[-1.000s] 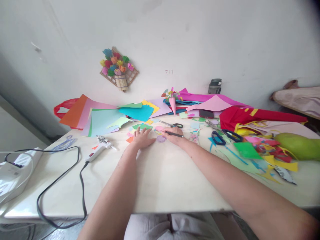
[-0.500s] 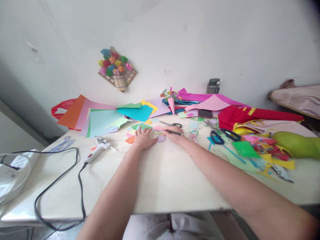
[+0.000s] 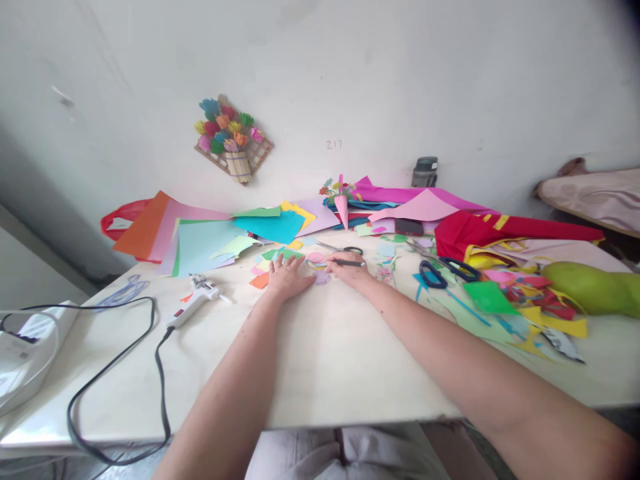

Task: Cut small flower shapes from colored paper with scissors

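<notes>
My right hand (image 3: 353, 272) grips a dark pen (image 3: 349, 263), its tip over a small purple paper cutout (image 3: 323, 277) on the table. Fingers spread, my left hand (image 3: 287, 277) lies flat just left of that cutout, its thumb close to the paper's edge. Pink and yellow paper pieces (image 3: 315, 257) sit right behind the cutout. Past my left fingertips are green paper pieces (image 3: 274, 254), and an orange piece (image 3: 259, 281) lies beside the hand. A small pair of scissors (image 3: 353, 251) rests behind my right hand.
A glue gun (image 3: 193, 300) with a black cord lies left. Coloured sheets (image 3: 210, 240) run along the wall. On the right are large blue-handled scissors (image 3: 450, 270), paper scraps (image 3: 540, 293) and red cloth (image 3: 470, 237). A paper bouquet (image 3: 342, 203) and a bottle (image 3: 425, 172) stand behind.
The pen in my right hand has shifted very slightly and is held a little flatter. My left hand stays in place. The whole view has drifted a little.
</notes>
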Motion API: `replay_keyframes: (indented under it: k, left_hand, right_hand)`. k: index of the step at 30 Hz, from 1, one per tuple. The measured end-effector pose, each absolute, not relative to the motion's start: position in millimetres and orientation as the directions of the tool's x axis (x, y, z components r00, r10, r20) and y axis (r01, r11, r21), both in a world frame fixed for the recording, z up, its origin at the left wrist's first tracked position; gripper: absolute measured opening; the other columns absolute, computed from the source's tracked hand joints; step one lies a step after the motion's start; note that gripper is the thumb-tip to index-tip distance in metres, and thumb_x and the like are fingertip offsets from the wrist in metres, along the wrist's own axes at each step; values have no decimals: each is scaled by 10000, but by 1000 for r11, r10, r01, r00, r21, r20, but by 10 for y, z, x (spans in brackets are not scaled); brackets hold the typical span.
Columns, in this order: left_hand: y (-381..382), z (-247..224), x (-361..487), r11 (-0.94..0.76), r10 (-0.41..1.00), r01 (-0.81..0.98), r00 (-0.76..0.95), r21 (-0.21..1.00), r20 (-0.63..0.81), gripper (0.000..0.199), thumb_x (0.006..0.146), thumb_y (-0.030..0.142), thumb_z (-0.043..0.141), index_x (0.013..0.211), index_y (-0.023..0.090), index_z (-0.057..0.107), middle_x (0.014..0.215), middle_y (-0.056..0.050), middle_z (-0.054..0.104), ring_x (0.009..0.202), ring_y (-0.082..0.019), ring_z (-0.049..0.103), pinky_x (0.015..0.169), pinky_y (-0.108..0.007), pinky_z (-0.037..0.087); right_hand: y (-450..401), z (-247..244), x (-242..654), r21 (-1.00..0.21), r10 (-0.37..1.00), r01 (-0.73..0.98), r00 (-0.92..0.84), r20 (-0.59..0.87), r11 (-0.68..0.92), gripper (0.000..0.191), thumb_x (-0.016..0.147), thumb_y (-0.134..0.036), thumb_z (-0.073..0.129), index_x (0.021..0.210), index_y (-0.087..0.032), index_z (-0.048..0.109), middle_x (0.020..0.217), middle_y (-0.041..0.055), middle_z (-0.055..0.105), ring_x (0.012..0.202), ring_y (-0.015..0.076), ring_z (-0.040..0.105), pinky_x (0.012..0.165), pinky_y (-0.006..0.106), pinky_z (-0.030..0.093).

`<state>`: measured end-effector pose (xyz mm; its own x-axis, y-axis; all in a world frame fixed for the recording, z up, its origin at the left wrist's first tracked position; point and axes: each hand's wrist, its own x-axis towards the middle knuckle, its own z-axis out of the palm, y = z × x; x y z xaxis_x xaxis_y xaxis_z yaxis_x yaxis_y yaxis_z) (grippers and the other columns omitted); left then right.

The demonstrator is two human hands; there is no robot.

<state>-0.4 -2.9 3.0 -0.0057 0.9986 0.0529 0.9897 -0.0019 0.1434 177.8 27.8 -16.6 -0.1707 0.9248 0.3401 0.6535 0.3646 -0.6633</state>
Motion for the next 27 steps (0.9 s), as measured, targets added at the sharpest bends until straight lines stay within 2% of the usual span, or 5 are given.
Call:
replay_keyframes:
  k: [4, 10, 17, 21, 27]
  left_hand:
    - [-8, 3, -9, -15, 998, 990, 6, 139, 63, 732, 797, 612, 489, 1461, 319, 392, 1554, 0, 353, 1483, -299, 104, 1181, -513, 78]
    - [-5, -1, -2, -13, 998, 990, 5, 139, 56, 733, 784, 618, 487, 1455, 338, 395, 1548, 9, 363, 1482, -297, 116, 1183, -508, 76]
    - [-10, -2, 12, -11, 999, 989, 3, 146, 53, 736, 780, 625, 478, 1454, 341, 397, 1549, 13, 360, 1483, -295, 108, 1184, -516, 61]
    - [-5, -11, 3, -18, 998, 989, 10, 147, 54, 746, 780, 637, 474, 1457, 334, 395, 1551, 6, 357, 1482, -300, 109, 1182, -519, 60]
    - [9, -20, -4, -23, 998, 989, 14, 143, 62, 734, 782, 635, 476, 1452, 346, 398, 1548, 8, 365, 1480, -304, 114, 1181, -524, 59]
  right_hand:
    - [298, -186, 1778, -687, 927, 630, -166, 336, 362, 184, 848, -257, 580, 860, -239, 763, 762, 2, 766, 746, 150, 713, 634, 202, 522]
    - [270, -149, 1779, -689, 931, 631, -180, 317, 357, 192, 853, -246, 573, 879, -228, 762, 779, 14, 766, 752, 156, 710, 638, 211, 524]
    - [278, -117, 1798, -634, 918, 671, -206, 339, 384, 223, 786, -192, 619, 941, -255, 767, 879, 15, 763, 890, 195, 687, 774, 270, 524]
    - [309, -82, 1878, -644, 873, 589, -327, 362, 488, 312, 727, -126, 623, 994, -215, 756, 806, 9, 742, 784, 186, 674, 709, 267, 522]
    - [373, -42, 1952, -668, 838, 525, -452, 306, 527, 327, 642, -66, 638, 935, -159, 750, 730, -5, 712, 673, 146, 649, 677, 241, 513]
